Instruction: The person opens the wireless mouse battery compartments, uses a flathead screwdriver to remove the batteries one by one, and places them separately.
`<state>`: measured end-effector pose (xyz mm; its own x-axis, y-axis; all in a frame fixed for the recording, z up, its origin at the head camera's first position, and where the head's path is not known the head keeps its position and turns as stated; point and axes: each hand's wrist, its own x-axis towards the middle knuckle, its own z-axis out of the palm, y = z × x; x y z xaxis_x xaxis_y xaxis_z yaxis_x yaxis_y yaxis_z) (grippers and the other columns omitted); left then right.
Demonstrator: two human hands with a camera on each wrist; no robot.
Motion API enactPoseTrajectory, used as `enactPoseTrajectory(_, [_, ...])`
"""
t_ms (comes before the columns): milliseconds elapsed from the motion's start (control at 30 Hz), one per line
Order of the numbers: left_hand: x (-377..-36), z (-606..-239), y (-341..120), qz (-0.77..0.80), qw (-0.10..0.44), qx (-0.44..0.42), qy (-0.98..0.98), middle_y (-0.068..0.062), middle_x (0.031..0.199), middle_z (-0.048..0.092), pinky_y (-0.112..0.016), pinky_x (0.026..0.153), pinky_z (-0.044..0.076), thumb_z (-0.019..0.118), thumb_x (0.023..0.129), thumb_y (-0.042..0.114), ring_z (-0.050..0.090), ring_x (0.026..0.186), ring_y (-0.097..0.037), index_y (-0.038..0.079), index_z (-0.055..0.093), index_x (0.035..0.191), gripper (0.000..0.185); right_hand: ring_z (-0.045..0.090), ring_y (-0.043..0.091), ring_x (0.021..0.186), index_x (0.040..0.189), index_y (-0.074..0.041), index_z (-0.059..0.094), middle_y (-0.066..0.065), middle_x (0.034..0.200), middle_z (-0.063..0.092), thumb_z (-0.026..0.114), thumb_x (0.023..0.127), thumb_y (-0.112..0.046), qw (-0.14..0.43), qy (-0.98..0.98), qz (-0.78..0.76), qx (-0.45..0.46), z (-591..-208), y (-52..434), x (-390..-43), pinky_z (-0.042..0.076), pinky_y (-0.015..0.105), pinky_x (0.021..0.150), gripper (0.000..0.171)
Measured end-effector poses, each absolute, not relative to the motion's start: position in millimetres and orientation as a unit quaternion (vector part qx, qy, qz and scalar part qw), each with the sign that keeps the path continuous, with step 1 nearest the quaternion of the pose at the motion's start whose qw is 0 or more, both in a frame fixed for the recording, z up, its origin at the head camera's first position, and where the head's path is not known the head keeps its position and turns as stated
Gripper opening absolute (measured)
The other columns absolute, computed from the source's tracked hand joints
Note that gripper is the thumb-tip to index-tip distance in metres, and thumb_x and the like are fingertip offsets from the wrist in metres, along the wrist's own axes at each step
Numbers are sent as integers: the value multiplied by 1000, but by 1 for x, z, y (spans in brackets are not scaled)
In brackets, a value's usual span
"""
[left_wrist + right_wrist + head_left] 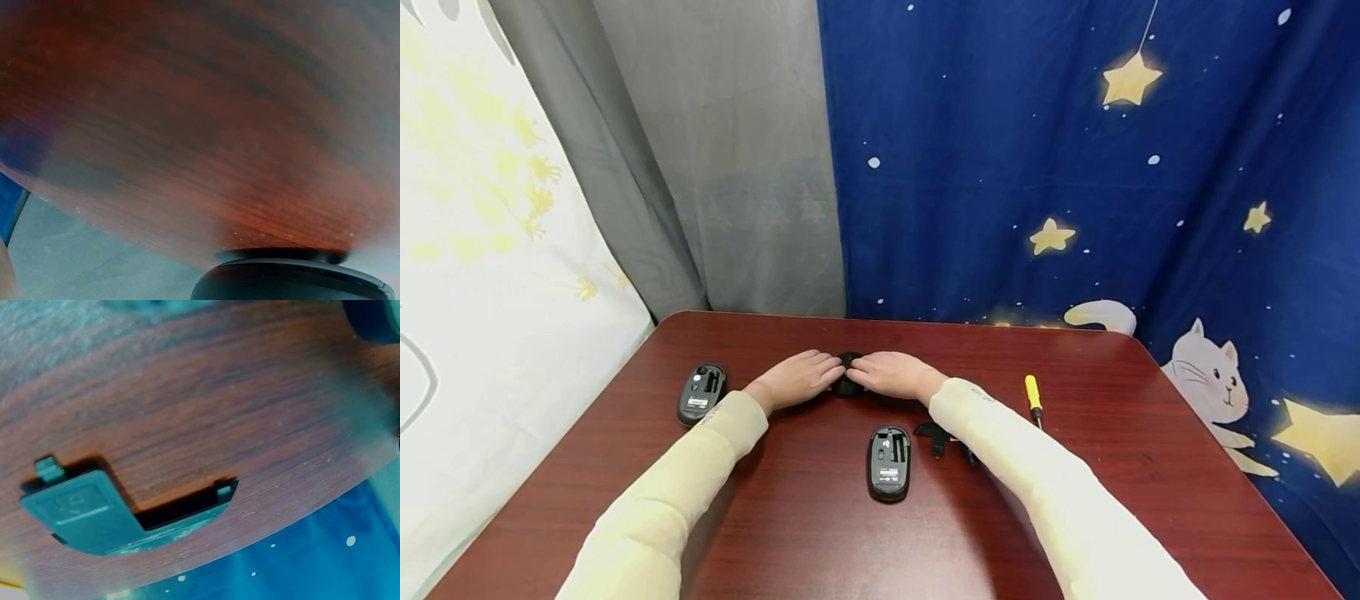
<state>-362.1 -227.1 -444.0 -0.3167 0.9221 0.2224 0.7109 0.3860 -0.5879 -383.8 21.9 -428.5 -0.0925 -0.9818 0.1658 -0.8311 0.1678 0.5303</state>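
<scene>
In the head view both hands meet over a black computer mouse (848, 387) near the far side of the table. My left hand (799, 380) grips it from the left and my right hand (891, 374) from the right, backs of the hands upward. The fingers cover much of it. Closer to me lies another mouse (889, 463), underside up, its battery bay uncovered. A black L-shaped battery cover (936, 437) lies by the right sleeve and shows large in the right wrist view as a loose cover (100, 512).
Left of my left forearm rests a further upturned mouse (702, 393), its bay also uncovered. A yellow-handled screwdriver (1033, 398) lies right of the right forearm. Something small and dark blue (972, 457) shows beside that sleeve. Curtains hang behind the table (790, 533).
</scene>
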Motion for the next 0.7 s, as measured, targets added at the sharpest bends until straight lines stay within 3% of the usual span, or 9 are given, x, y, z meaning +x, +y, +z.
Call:
enactPoseTrajectory(333, [-361, -443, -227, 178, 286, -519, -786, -15, 115, 60, -41, 91, 49, 51, 95, 13, 58, 105, -27, -2, 55, 120, 30, 58, 20, 113, 127, -5, 55, 10, 124, 59, 52, 100, -13, 236, -738, -162, 611, -427, 26, -381, 47, 33, 96, 29])
enactPoseTrajectory(700, [-356, -436, -230, 172, 271, -501, -804, -16, 119, 62, -40, 95, 47, 62, 91, 9, 58, 110, -25, -5, 54, 126, 39, 55, 20, 120, 134, 0, 51, 12, 132, 56, 50, 100, -9, 230, -752, -173, 593, -419, 27, -377, 41, 32, 103, 35])
